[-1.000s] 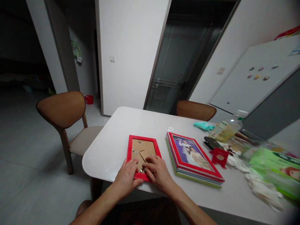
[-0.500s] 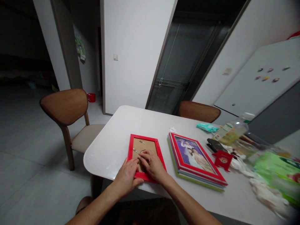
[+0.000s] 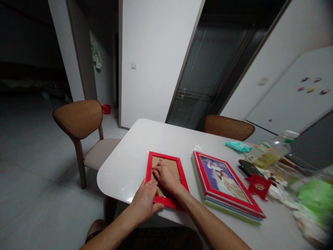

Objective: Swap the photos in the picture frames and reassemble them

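A red picture frame [image 3: 178,205] lies face down at the table's near edge, its brown backing board [image 3: 170,164] showing. Small metal clips sit around the board; one clip [image 3: 178,178] shows at the right side and another [image 3: 160,160] at the far end. My left hand [image 3: 145,198] holds the frame's near left corner, thumb along the near side and fingers over the left side. Over the board, my right hand [image 3: 165,176] has its fingertips pinched together at a metal clip by the left side. The right hand and wrist cover part of the board.
Right of the frame lies a stack of frames [image 3: 225,180], a photo on top. Beyond it are a red stand [image 3: 259,186], a black item [image 3: 249,168], a tilted bottle [image 3: 273,151], a teal packet [image 3: 238,146], crumpled tissues and a green bag [image 3: 316,198]. Wooden chairs [image 3: 79,119] flank the white table [image 3: 125,156].
My right hand has moved from the board's middle toward its far left side, uncovering the clip on the right. My left hand stays at the near left corner. The view has shifted slightly.
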The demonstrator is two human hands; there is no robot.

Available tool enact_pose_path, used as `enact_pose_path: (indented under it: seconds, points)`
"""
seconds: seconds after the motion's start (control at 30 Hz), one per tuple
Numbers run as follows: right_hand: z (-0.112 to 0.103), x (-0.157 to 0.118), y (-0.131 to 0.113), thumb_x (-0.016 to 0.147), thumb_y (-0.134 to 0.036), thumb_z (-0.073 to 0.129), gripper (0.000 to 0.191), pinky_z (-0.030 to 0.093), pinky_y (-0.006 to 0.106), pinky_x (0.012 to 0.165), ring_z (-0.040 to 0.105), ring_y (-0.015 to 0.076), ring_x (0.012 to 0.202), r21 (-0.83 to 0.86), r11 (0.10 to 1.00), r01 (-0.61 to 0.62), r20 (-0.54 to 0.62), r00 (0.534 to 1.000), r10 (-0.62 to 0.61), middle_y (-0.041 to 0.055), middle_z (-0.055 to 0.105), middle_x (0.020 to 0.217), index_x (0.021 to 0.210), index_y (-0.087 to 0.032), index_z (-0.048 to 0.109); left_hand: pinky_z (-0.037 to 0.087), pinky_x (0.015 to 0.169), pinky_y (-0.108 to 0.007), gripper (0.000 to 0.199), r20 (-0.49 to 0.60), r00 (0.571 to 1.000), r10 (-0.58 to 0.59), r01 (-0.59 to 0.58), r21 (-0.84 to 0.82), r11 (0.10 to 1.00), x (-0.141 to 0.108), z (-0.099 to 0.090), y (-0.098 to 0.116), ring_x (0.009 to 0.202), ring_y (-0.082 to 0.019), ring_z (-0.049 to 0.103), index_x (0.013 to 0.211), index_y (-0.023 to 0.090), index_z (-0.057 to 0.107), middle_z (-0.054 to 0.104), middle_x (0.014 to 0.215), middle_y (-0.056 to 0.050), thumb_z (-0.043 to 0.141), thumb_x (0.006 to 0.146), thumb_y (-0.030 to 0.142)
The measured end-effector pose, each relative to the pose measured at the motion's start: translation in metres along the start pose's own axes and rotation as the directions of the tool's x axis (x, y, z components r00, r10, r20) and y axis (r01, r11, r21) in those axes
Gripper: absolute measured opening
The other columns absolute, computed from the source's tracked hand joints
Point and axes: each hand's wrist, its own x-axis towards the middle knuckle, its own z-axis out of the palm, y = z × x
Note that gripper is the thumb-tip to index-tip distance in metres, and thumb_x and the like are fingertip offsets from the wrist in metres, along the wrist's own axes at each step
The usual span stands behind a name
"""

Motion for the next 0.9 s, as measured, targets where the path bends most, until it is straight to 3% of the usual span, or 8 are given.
enact_pose_path:
  seconds: [0.1,0.17,0.37,0.53,0.7,0.77,0.83,0.9]
  points:
    - [-0.005,0.012,0.013,0.078,-0.025,0.044,0.023,0.035,0.020,0.067,0.053,0.0125,0.074,0.039,0.977,-0.210,-0.060,0.975,0.212,0.0055,0.063,0.081,0.082,-0.017,0.065,0.018,0.101,-0.043,0.035,0.016,1.000,-0.011,0.011,0.016,1.000,-0.002,-0.001,0.001,0.117,-0.024,0.036,0.092,0.014,0.054,0.045,0.123,-0.014,0.065,0.062,0.027]
    - [-0.005,0.022,0.024,0.076,-0.026,0.045,0.021,0.035,0.020,0.063,0.055,0.0126,0.070,0.036,0.942,-0.335,-0.081,0.938,0.337,0.0052,0.064,0.078,0.080,-0.017,0.064,0.018,0.101,-0.043,0.036,0.016,1.000,-0.009,0.009,0.026,1.000,-0.004,-0.001,0.001,0.117,-0.024,0.036,0.094,0.014,0.054,0.045,0.123,-0.014,0.064,0.063,0.029]
    - [0.003,0.040,0.040,0.070,-0.028,0.050,0.018,0.034,0.023,0.054,0.056,0.0154,0.062,0.025,0.884,-0.466,-0.085,0.880,0.466,0.0105,0.064,0.072,0.069,-0.015,0.062,0.018,0.101,-0.045,0.053,-0.019,0.999,-0.028,0.028,0.039,0.999,-0.003,0.002,0.005,0.116,-0.026,0.037,0.100,0.012,0.052,0.045,0.122,-0.015,0.070,0.055,0.033]
    - [-0.008,0.040,0.035,0.070,-0.029,0.049,0.021,0.037,0.026,0.057,0.057,0.0194,0.067,0.103,0.869,-0.484,-0.137,0.858,0.495,0.0151,0.064,0.076,0.074,-0.012,0.061,0.017,0.100,-0.049,0.049,-0.035,0.999,-0.015,0.015,0.000,1.000,-0.005,0.007,0.004,0.115,-0.028,0.038,0.097,0.013,0.052,0.046,0.121,-0.016,0.071,0.055,0.030]
    - [-0.046,0.017,0.043,0.075,-0.034,0.040,0.028,0.041,0.024,0.065,0.058,0.0151,0.074,0.306,0.872,-0.381,-0.211,0.866,0.452,0.0076,0.064,0.082,0.081,-0.015,0.059,0.026,0.096,-0.048,0.030,-0.171,0.984,-0.048,0.023,-0.146,0.989,-0.010,-0.008,-0.004,0.110,-0.028,0.043,0.085,0.016,0.054,0.052,0.113,-0.014,0.067,0.060,0.027]
    - [-0.055,-0.004,0.042,0.074,-0.037,0.040,0.031,0.043,0.024,0.063,0.057,0.0150,0.073,0.557,0.752,-0.353,-0.244,0.795,0.555,0.0067,0.063,0.083,0.085,-0.015,0.058,0.033,0.091,-0.044,0.020,-0.260,0.960,-0.104,0.030,-0.273,0.961,-0.009,-0.018,-0.003,0.105,-0.027,0.046,0.077,0.017,0.052,0.054,0.109,-0.012,0.063,0.064,0.027]
    - [-0.051,-0.027,0.030,0.071,-0.042,0.044,0.035,0.044,0.025,0.058,0.057,0.0156,0.069,0.839,0.485,-0.247,-0.184,0.710,0.680,0.0064,0.062,0.080,0.089,-0.015,0.056,0.036,0.088,-0.042,0.017,-0.313,0.936,-0.160,0.005,-0.442,0.897,-0.007,-0.023,0.003,0.104,-0.026,0.048,0.073,0.019,0.049,0.053,0.111,-0.011,0.058,0.069,0.032]
    - [-0.037,-0.045,0.008,0.069,-0.047,0.047,0.037,0.044,0.026,0.058,0.057,0.0154,0.066,0.957,0.244,-0.155,-0.031,0.783,0.621,0.0056,0.062,0.075,0.086,-0.016,0.057,0.036,0.088,-0.041,0.022,-0.315,0.931,-0.183,-0.059,-0.624,0.779,-0.002,-0.021,0.014,0.105,-0.026,0.047,0.072,0.019,0.047,0.052,0.114,-0.010,0.053,0.072,0.041]
